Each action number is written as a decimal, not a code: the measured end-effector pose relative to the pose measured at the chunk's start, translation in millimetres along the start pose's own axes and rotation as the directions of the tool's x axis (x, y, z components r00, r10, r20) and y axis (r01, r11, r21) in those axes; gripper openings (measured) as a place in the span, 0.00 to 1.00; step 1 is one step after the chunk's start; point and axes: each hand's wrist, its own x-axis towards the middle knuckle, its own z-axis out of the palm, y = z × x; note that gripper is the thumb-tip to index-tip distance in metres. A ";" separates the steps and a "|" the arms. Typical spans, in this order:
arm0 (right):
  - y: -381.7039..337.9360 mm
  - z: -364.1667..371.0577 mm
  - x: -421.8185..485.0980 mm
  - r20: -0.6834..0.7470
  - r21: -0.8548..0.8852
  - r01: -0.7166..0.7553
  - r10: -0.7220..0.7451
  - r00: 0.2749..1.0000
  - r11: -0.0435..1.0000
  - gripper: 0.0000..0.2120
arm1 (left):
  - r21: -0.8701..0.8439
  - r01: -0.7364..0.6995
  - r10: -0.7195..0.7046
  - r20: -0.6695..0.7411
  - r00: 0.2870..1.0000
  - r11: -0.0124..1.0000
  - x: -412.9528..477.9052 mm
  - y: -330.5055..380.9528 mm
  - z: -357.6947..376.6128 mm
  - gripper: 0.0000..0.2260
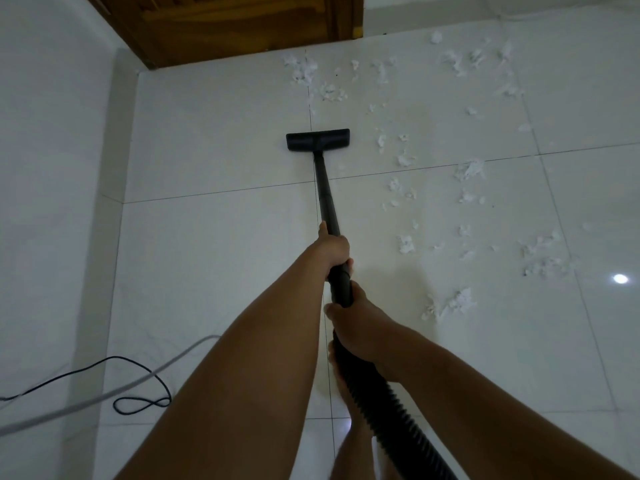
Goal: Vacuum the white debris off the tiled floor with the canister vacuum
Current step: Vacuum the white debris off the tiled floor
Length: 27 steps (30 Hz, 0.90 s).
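A black floor nozzle [318,139] lies flat on the white tiled floor [214,237], at the end of a straight black wand [325,192]. My left hand [334,249] grips the wand higher up. My right hand [356,322] grips the wand's thick lower end, just above the ribbed black hose [388,420]. White debris [403,157] lies scattered to the right of the nozzle and beyond it [311,77], with more clumps further right [543,258] and near my right hand [450,304]. The canister is out of view.
A brown wooden door [225,26] stands ahead, with a white wall [52,150] along the left. A thin black cord [138,403] and a grey cable [104,393] lie on the floor at lower left. My bare foot [349,403] is under the hose.
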 end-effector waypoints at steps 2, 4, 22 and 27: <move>0.7 3.0 0.2 -0.007 -0.005 0.001 -0.001 1.000 1.000 0.28 | 0.008 0.007 -0.007 0.006 1.000 1.000 -0.2 -1.3 -1.8 0.28; 4.0 3.8 -3.4 -0.004 -0.018 0.011 -0.011 1.000 1.000 0.28 | -0.003 0.008 -0.008 0.011 1.000 1.000 -2.8 -5.2 -2.0 0.29; 45.3 -3.4 -39.1 -0.009 -0.147 0.016 -0.018 1.000 0.989 0.26 | -0.028 0.001 0.000 0.025 1.000 1.000 -28.2 -54.5 19.4 0.29; -6.0 2.3 -26.1 -0.014 -0.138 0.005 -0.007 1.000 0.990 0.26 | -0.015 0.011 -0.010 0.040 0.999 1.000 -18.7 -6.2 -3.7 0.29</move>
